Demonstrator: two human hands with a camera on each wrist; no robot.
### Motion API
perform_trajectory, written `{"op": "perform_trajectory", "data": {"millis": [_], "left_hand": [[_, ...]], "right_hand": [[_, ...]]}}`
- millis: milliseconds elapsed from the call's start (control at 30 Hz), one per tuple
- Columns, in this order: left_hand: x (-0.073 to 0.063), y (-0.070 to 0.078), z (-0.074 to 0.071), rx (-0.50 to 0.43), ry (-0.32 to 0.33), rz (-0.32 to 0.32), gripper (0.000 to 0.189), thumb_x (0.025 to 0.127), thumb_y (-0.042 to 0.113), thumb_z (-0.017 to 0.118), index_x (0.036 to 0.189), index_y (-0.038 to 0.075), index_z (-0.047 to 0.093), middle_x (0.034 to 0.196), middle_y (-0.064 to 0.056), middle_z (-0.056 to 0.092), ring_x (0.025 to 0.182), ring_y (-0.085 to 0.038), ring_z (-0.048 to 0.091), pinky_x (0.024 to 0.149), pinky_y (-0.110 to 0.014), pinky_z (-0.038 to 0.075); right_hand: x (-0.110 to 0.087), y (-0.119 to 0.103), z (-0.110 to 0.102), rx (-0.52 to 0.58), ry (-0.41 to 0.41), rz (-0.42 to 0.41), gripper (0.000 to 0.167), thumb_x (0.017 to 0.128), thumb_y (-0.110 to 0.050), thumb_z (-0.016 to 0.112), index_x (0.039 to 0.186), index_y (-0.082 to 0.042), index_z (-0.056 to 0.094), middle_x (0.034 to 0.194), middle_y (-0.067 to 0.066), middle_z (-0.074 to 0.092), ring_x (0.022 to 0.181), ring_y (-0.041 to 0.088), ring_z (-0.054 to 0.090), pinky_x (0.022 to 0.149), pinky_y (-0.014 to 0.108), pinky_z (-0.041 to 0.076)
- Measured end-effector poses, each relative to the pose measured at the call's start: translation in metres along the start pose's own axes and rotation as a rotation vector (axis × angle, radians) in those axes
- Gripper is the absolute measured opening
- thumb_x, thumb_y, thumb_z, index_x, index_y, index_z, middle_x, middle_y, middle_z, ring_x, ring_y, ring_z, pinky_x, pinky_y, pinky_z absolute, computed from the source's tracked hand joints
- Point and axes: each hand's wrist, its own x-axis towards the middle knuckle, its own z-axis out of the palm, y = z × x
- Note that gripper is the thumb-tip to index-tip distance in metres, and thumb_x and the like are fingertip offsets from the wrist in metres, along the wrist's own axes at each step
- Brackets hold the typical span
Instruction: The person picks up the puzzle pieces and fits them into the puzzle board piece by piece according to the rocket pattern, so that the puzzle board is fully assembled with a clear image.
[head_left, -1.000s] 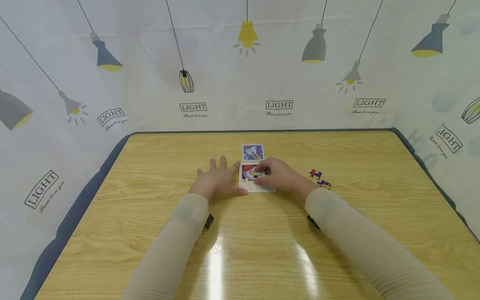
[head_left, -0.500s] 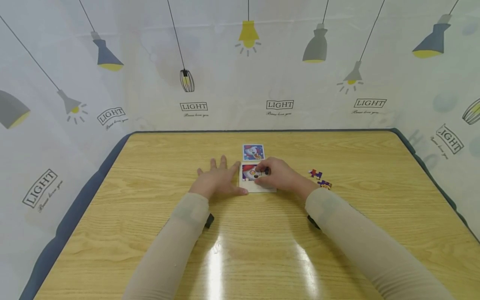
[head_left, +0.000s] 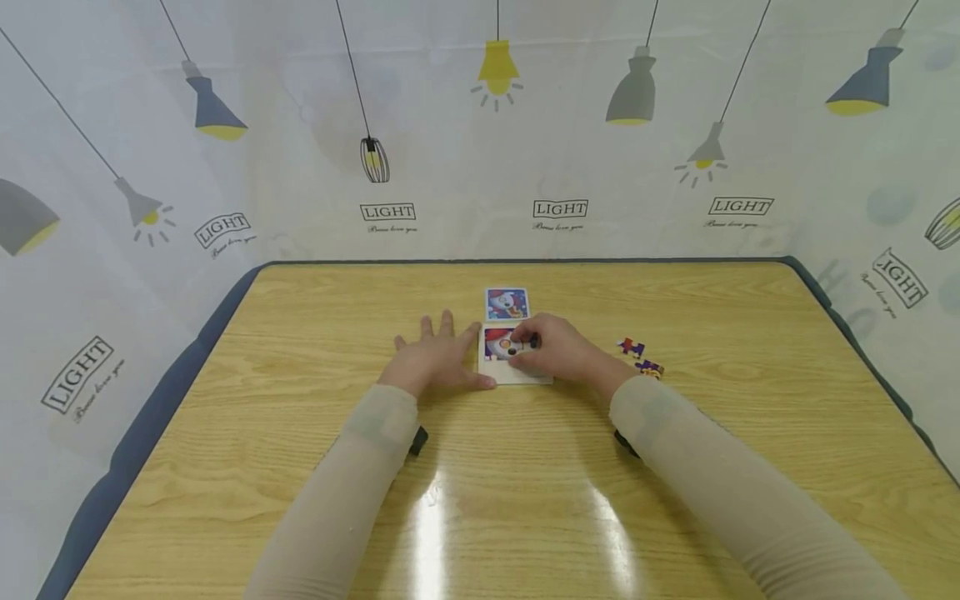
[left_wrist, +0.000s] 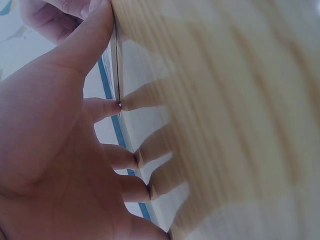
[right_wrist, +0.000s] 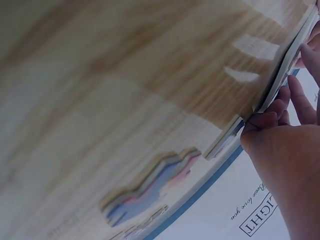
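Note:
A small jigsaw board lies mid-table, its upper part filled with a red, white and purple picture and its lower strip bare cream. My left hand is spread flat beside it, thumb and index finger touching the board's left side. Its fingertips meet the tabletop in the left wrist view. Over the board's right part, my right hand curls thumb and index finger around a puzzle piece within the picture. The palm hides much of that side. In the right wrist view, the right hand stays low at the board's edge.
A square picture card lies just behind the board. Right of the right hand are loose puzzle pieces, one red and purple piece and a purple and yellow cluster. A lamp-printed cloth stands behind the wooden table.
Both hands, the board and the loose pieces keep their places. Only a very slight shift of the head view shows.

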Motion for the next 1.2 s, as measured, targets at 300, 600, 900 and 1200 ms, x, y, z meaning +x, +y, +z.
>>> {"op": "perform_trajectory", "data": {"millis": [300, 600, 900, 1200], "left_hand": [[-0.002, 0.001, -0.001, 0.0, -0.004, 0.003, 0.107, 0.089, 0.082, 0.063, 0.172, 0.035, 0.014, 0.18, -0.021, -0.006, 0.164, -0.053, -0.006, 0.12, -0.088, 0.005], [-0.002, 0.001, -0.001, -0.005, -0.004, 0.006, 0.109, 0.088, 0.082, 0.064, 0.172, 0.035, 0.013, 0.179, -0.021, -0.008, 0.164, -0.054, -0.006, 0.12, -0.088, 0.005], [-0.004, 0.001, -0.003, -0.013, -0.006, 0.014, 0.108, 0.089, 0.079, 0.065, 0.172, 0.035, 0.012, 0.179, -0.02, -0.009, 0.164, -0.053, -0.008, 0.12, -0.088, 0.003], [-0.003, 0.0, -0.002, -0.007, -0.001, 0.016, 0.108, 0.089, 0.08, 0.065, 0.172, 0.035, 0.013, 0.179, -0.02, -0.008, 0.164, -0.054, -0.007, 0.12, -0.088, 0.004]], "right_hand": [[0.0, 0.001, 0.0, 0.008, 0.02, -0.004, 0.037, 0.095, -0.029, 0.082, 0.125, -0.011, 0.073, 0.126, 0.01, 0.069, 0.116, 0.027, 0.063, 0.11, 0.047, 0.054], [-0.016, 0.005, -0.036, -0.018, 0.061, -0.018, 0.042, 0.1, -0.029, 0.076, 0.137, -0.011, 0.068, 0.125, 0.012, 0.066, 0.096, 0.025, 0.056, 0.078, 0.036, 0.05], [-0.041, 0.035, -0.097, -0.092, 0.13, -0.004, 0.044, 0.103, -0.028, 0.072, 0.14, -0.006, 0.065, 0.126, 0.016, 0.066, 0.103, 0.027, 0.058, 0.082, 0.037, 0.049], [-0.061, 0.07, -0.117, -0.081, 0.117, 0.032, 0.048, 0.104, -0.03, 0.071, 0.142, -0.002, 0.062, 0.129, 0.021, 0.065, 0.113, 0.033, 0.06, 0.093, 0.045, 0.051]]}}
